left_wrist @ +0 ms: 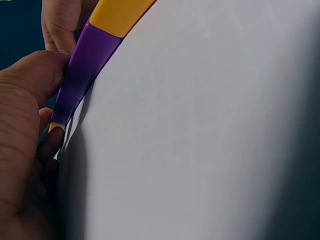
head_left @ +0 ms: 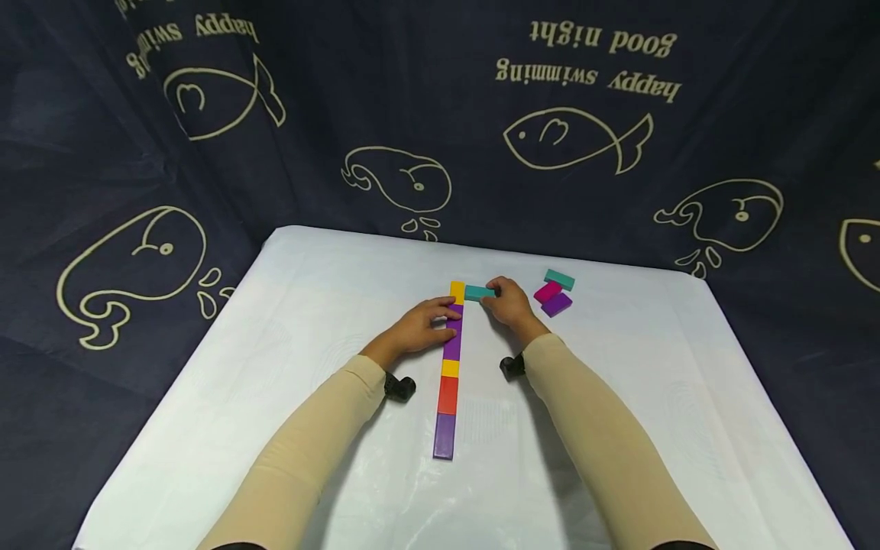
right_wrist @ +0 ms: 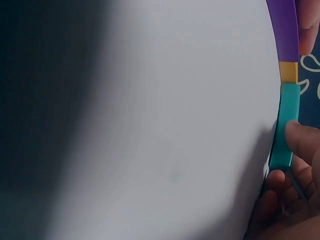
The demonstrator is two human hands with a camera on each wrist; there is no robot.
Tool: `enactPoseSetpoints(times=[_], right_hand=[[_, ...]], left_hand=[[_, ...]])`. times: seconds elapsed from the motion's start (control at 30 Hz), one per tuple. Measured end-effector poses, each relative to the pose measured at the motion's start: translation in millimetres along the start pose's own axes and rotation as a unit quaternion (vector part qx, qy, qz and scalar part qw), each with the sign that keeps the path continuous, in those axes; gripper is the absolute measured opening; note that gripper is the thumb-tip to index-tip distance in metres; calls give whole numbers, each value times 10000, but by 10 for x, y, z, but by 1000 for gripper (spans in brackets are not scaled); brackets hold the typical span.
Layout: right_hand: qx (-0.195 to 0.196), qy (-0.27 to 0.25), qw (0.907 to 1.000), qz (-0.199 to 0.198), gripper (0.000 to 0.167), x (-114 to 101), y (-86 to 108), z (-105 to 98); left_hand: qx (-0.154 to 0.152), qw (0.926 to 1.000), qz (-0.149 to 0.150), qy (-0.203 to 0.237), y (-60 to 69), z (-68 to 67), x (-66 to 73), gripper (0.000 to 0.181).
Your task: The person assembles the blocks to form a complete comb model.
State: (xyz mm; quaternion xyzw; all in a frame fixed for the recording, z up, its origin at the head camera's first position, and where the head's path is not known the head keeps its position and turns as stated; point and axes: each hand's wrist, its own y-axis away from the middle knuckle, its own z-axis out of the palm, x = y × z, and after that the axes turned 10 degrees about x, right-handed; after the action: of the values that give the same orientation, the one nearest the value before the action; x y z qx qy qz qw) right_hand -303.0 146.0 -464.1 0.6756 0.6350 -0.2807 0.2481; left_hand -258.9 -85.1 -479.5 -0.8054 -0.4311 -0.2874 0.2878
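Observation:
A straight row of coloured blocks runs up the table in the head view: a purple block [head_left: 444, 437], a red block [head_left: 448, 396], a small yellow block [head_left: 450, 369], a purple stretch [head_left: 452, 349] and a yellow end block [head_left: 457, 291]. From the left side, my left hand [head_left: 419, 325] rests its extended fingers and thumb on the purple stretch and near the yellow end. My right hand [head_left: 510, 304] pinches a teal block [head_left: 479, 293] between thumb and fingers. In the right wrist view, that teal block [right_wrist: 288, 107] lies crosswise against the row's yellow end block [right_wrist: 288, 71].
Right of my right hand lie a teal block [head_left: 560, 279], a magenta block [head_left: 547, 292] and a purple block [head_left: 557, 305], close together. A dark curtain [head_left: 440, 99] with fish drawings hangs behind the white tabletop [head_left: 330, 305].

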Motion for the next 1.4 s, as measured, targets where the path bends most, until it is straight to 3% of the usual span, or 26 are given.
enactPoseSetpoints(times=[0.33, 0.6, 0.83, 1.1, 1.23, 1.4], right_hand=[[85, 13, 10000, 30, 35, -14, 3, 21], [31, -159, 9999, -20, 47, 27, 23, -67], [146, -1071, 9940, -173, 39, 242, 114, -412], [586, -544, 9963, -304, 38, 714, 220, -988], [515, -429, 9975, -239, 39, 891, 247, -1156], [245, -346, 9989, -199, 45, 997, 227, -1220]], left_hand=[[-51, 10000, 16, -84, -14, -22, 41, 36], [-52, 9999, 27, -94, -26, 2, 5, 35], [-68, 9999, -41, -76, -25, 21, -7, 34], [-4, 10000, -89, -34, -7, 42, -25, 34], [-14, 9999, -99, -37, -5, 45, -36, 35], [-11, 9999, -74, -67, -6, 38, -40, 35]])
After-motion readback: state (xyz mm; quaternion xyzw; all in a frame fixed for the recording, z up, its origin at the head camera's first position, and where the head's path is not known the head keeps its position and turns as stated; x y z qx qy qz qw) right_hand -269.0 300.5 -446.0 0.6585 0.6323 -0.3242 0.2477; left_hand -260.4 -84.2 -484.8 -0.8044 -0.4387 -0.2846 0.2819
